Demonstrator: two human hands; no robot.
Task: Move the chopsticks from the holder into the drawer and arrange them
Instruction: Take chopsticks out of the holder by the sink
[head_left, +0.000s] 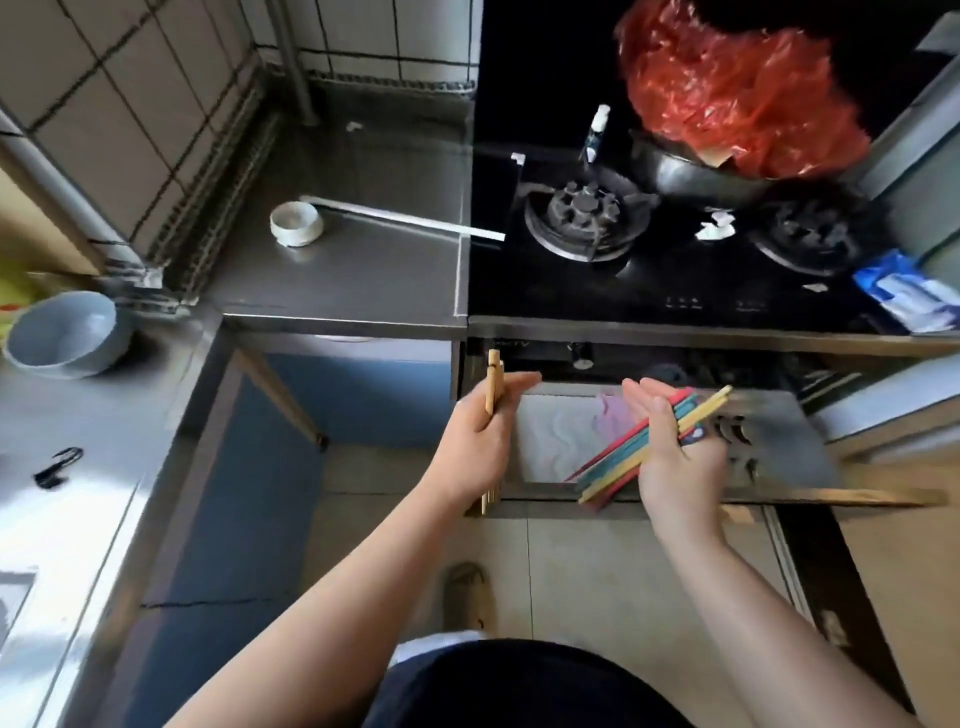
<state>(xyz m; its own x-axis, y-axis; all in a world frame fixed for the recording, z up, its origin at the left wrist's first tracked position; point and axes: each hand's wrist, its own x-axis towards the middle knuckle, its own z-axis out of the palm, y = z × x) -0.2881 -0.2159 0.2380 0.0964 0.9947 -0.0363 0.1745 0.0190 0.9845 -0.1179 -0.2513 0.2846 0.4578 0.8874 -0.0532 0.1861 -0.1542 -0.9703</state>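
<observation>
The drawer (779, 499) under the stove is pulled out; a pale liner covers its left part and a perforated metal tray its right. My left hand (480, 441) hovers over the drawer's left edge, holding a pair of plain wooden chopsticks (492, 379) upright. My right hand (675, 447) is above the drawer's middle, gripping a bundle of coloured chopsticks (623, 462) in red, teal and yellow that slants from lower left to upper right. No chopstick holder shows in the frame.
A black gas stove (587, 218) sits above the drawer, with a pot (696, 176) holding a red plastic bag. On the steel counter lie a small white cup (295, 223), a white strip, and a blue bowl (62, 335) at far left. A blue-white packet (914, 291) rests right.
</observation>
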